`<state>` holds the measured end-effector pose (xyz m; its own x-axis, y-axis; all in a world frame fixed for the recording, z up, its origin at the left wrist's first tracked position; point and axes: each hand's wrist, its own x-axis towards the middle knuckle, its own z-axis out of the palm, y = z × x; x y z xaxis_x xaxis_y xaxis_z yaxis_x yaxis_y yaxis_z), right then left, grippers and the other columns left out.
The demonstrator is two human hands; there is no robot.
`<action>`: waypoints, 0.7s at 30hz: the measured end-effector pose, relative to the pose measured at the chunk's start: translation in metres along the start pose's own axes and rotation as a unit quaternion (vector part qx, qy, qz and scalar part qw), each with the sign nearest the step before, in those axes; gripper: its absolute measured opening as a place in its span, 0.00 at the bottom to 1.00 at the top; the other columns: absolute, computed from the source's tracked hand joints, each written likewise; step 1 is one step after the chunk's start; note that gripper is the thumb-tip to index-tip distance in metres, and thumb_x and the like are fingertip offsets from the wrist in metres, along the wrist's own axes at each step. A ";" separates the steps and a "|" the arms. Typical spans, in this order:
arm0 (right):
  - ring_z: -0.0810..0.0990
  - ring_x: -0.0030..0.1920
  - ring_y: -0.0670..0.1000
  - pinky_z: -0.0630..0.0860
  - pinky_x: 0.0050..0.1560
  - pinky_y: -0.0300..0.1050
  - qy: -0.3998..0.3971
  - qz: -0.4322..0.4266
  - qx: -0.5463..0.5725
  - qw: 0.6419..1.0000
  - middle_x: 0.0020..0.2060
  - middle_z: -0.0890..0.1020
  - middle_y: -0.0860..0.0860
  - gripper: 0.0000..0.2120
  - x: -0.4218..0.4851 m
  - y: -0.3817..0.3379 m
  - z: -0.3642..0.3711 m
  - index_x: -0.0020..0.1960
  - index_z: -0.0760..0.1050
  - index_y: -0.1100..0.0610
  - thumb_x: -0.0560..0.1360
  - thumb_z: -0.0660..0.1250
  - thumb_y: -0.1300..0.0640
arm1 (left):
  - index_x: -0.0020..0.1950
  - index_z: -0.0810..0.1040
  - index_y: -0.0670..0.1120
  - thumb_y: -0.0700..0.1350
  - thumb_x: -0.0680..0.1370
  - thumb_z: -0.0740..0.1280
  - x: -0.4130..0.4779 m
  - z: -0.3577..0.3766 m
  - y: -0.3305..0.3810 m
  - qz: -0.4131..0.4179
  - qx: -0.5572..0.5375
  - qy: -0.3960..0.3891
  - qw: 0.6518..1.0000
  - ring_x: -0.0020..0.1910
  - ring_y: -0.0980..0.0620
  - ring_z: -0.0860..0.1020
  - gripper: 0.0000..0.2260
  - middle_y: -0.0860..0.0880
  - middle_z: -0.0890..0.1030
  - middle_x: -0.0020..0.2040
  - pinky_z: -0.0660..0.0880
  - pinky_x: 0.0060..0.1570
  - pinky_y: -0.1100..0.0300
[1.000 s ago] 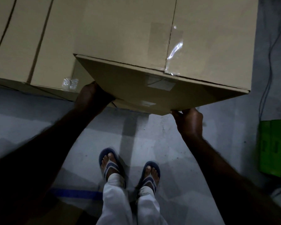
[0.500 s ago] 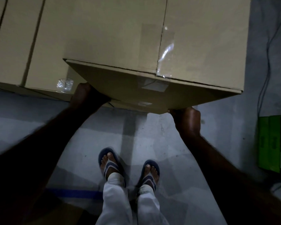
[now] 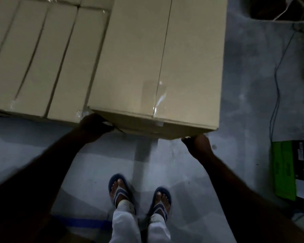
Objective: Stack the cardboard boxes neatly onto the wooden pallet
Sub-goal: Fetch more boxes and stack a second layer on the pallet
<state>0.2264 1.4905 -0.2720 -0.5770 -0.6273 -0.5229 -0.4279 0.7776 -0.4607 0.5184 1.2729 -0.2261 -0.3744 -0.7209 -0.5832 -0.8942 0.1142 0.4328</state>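
A large taped cardboard box (image 3: 158, 64) sits at the right end of a row of stacked cardboard boxes (image 3: 42, 58). My left hand (image 3: 93, 126) grips its near left bottom corner. At the near right bottom corner, my right hand (image 3: 197, 143) holds the lower edge with curled fingers. The box's near face overhangs the floor slightly. The wooden pallet is hidden under the boxes.
My feet in blue sandals (image 3: 139, 195) stand on the grey concrete floor (image 3: 165, 172) just in front of the box. A green and black package (image 3: 291, 169) lies at the right. A thin cable (image 3: 275, 88) runs along the floor. Blue tape line (image 3: 81, 221) at lower left.
The box has gone forward and down to line up with the stacked row. Both hands stayed at its near bottom corners. My view has tilted to show more of the box tops.
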 end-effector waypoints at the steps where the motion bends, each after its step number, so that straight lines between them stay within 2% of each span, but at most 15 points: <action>1: 0.79 0.59 0.60 0.71 0.54 0.45 -0.010 0.002 0.039 0.999 0.55 0.83 0.59 0.11 -0.002 0.000 -0.009 0.57 0.81 0.61 0.78 0.69 0.57 | 0.51 0.81 0.47 0.51 0.74 0.74 -0.006 -0.013 0.007 0.007 -0.013 0.000 1.000 0.58 0.52 0.75 0.10 0.51 0.79 0.56 0.68 0.55 0.63; 2: 0.79 0.57 0.60 0.73 0.55 0.49 -0.020 0.009 0.105 0.994 0.49 0.83 0.57 0.06 -0.009 -0.006 -0.020 0.52 0.81 0.56 0.78 0.68 0.61 | 0.52 0.83 0.42 0.53 0.72 0.75 -0.014 -0.025 0.014 0.012 -0.042 0.008 0.999 0.57 0.47 0.78 0.16 0.45 0.82 0.55 0.71 0.56 0.60; 3: 0.78 0.53 0.58 0.74 0.54 0.53 -0.016 0.009 0.170 0.985 0.43 0.82 0.51 0.10 -0.013 -0.011 -0.030 0.46 0.80 0.49 0.76 0.68 0.64 | 0.55 0.82 0.36 0.52 0.71 0.75 -0.019 -0.038 0.019 0.009 -0.070 0.025 0.997 0.56 0.42 0.80 0.22 0.39 0.82 0.54 0.73 0.58 0.56; 4: 0.77 0.51 0.56 0.75 0.54 0.56 -0.010 0.008 0.226 0.974 0.39 0.80 0.46 0.15 -0.014 -0.017 -0.045 0.41 0.79 0.45 0.74 0.68 0.67 | 0.58 0.80 0.32 0.46 0.71 0.75 -0.026 -0.053 0.028 0.006 -0.105 0.040 0.994 0.55 0.39 0.80 0.22 0.34 0.82 0.55 0.75 0.57 0.57; 5: 0.78 0.49 0.55 0.76 0.53 0.56 -0.015 0.007 0.274 0.962 0.38 0.80 0.44 0.18 -0.015 -0.026 -0.059 0.38 0.80 0.43 0.73 0.68 0.67 | 0.61 0.79 0.33 0.38 0.73 0.73 -0.029 -0.067 0.038 -0.003 -0.149 0.055 0.987 0.53 0.41 0.80 0.18 0.33 0.81 0.55 0.75 0.52 0.63; 6: 0.80 0.48 0.55 0.77 0.52 0.56 -0.020 0.015 0.315 0.949 0.38 0.82 0.45 0.17 -0.016 -0.037 -0.070 0.38 0.82 0.43 0.73 0.68 0.66 | 0.61 0.79 0.36 0.35 0.76 0.70 -0.031 -0.080 0.051 -0.010 -0.190 0.078 0.979 0.48 0.45 0.80 0.13 0.35 0.81 0.55 0.75 0.46 0.66; 7: 0.81 0.47 0.57 0.78 0.52 0.56 -0.026 0.035 0.357 0.933 0.39 0.84 0.49 0.15 -0.015 -0.045 -0.079 0.39 0.83 0.46 0.75 0.68 0.64 | 0.60 0.79 0.41 0.37 0.79 0.67 -0.032 -0.091 0.065 -0.013 -0.209 0.099 0.973 0.44 0.47 0.80 0.10 0.38 0.82 0.53 0.76 0.44 0.65; 9: 0.80 0.45 0.57 0.77 0.49 0.55 -0.020 0.075 0.417 0.906 0.38 0.84 0.54 0.11 -0.009 -0.064 -0.096 0.38 0.81 0.54 0.77 0.67 0.62 | 0.57 0.80 0.49 0.46 0.80 0.68 -0.026 -0.108 0.090 0.008 -0.219 0.152 0.964 0.47 0.48 0.80 0.07 0.42 0.83 0.54 0.77 0.52 0.55; 11: 0.78 0.43 0.55 0.74 0.45 0.51 -0.007 0.082 0.437 0.896 0.36 0.82 0.54 0.09 0.001 -0.082 -0.113 0.39 0.78 0.56 0.77 0.67 0.55 | 0.60 0.81 0.47 0.48 0.78 0.69 -0.019 -0.121 0.116 0.054 -0.172 0.252 0.951 0.52 0.48 0.79 0.12 0.45 0.82 0.57 0.74 0.56 0.55; 13: 0.82 0.45 0.51 0.77 0.49 0.47 -0.012 0.078 0.456 0.886 0.43 0.85 0.48 0.15 0.009 -0.096 -0.129 0.46 0.81 0.54 0.80 0.64 0.44 | 0.63 0.79 0.42 0.47 0.78 0.69 -0.014 -0.126 0.150 0.124 -0.097 0.329 0.931 0.57 0.45 0.78 0.15 0.42 0.80 0.60 0.72 0.58 0.55; 14: 0.84 0.50 0.48 0.78 0.53 0.48 -0.018 0.066 0.465 0.883 0.49 0.86 0.45 0.20 0.014 -0.100 -0.136 0.53 0.82 0.51 0.79 0.62 0.37 | 0.65 0.78 0.41 0.48 0.78 0.69 -0.011 -0.126 0.171 0.162 -0.056 0.326 0.930 0.62 0.42 0.76 0.18 0.40 0.78 0.64 0.71 0.62 0.53; 16: 0.80 0.61 0.47 0.75 0.63 0.54 -0.030 0.043 0.479 0.876 0.61 0.82 0.44 0.34 0.024 -0.105 -0.147 0.67 0.76 0.44 0.70 0.61 0.25 | 0.69 0.74 0.45 0.55 0.77 0.67 0.000 -0.119 0.202 0.186 0.021 0.262 0.947 0.72 0.40 0.66 0.24 0.42 0.69 0.73 0.64 0.70 0.47; 18: 0.75 0.67 0.48 0.71 0.68 0.60 -0.025 0.033 0.497 0.867 0.67 0.77 0.42 0.45 0.033 -0.113 -0.158 0.72 0.71 0.41 0.60 0.65 0.20 | 0.74 0.69 0.51 0.64 0.75 0.59 0.016 -0.110 0.231 0.202 0.107 0.197 0.953 0.77 0.42 0.57 0.30 0.45 0.60 0.79 0.55 0.74 0.42; 19: 0.73 0.68 0.47 0.69 0.69 0.61 -0.022 0.034 0.501 0.864 0.68 0.75 0.40 0.48 0.038 -0.116 -0.163 0.72 0.70 0.40 0.58 0.66 0.19 | 0.75 0.66 0.53 0.67 0.75 0.55 0.024 -0.106 0.245 0.220 0.145 0.173 0.949 0.78 0.42 0.53 0.32 0.46 0.57 0.80 0.51 0.75 0.41; 21: 0.72 0.69 0.45 0.67 0.71 0.62 -0.032 0.018 0.506 0.862 0.69 0.74 0.38 0.43 0.045 -0.123 -0.171 0.71 0.70 0.38 0.61 0.64 0.20 | 0.77 0.61 0.54 0.70 0.74 0.48 0.040 -0.103 0.272 0.240 0.183 0.149 0.942 0.79 0.43 0.49 0.36 0.47 0.53 0.80 0.47 0.75 0.39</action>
<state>0.1343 1.3736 -0.1164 -0.5247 -0.6290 -0.5736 0.4332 0.3827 -0.8160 0.2850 1.2045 -0.0612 -0.7195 -0.6806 -0.1382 -0.6853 0.6635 0.3002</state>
